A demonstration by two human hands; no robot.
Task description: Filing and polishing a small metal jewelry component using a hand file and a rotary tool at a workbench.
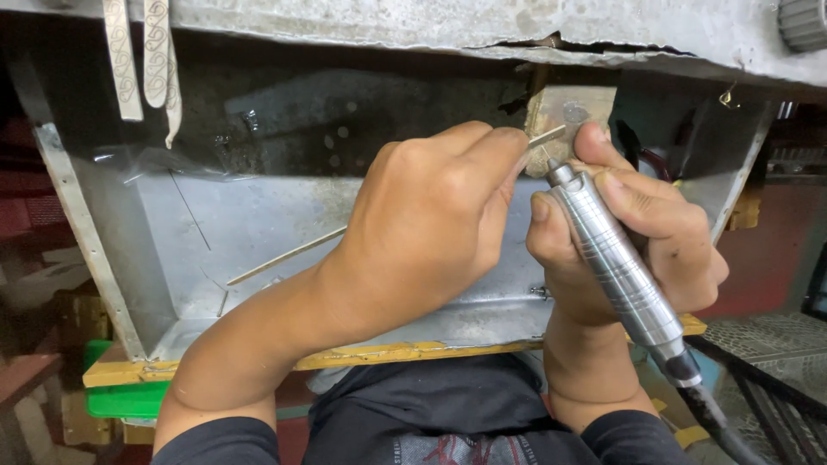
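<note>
My left hand pinches a thin flat metal strip and presses its end against a worn wooden bench peg. My right hand grips a ribbed silver rotary handpiece. Its fine tip touches the strip just below my left fingertips. A black flexible shaft runs from the handpiece down to the lower right. Both hands hover over a sheet-metal catch tray under the bench.
Two patterned metal strips hang at the upper left from the grey bench edge. A thin rod lies in the tray. A yellow wooden rail fronts the tray, with a green box at lower left.
</note>
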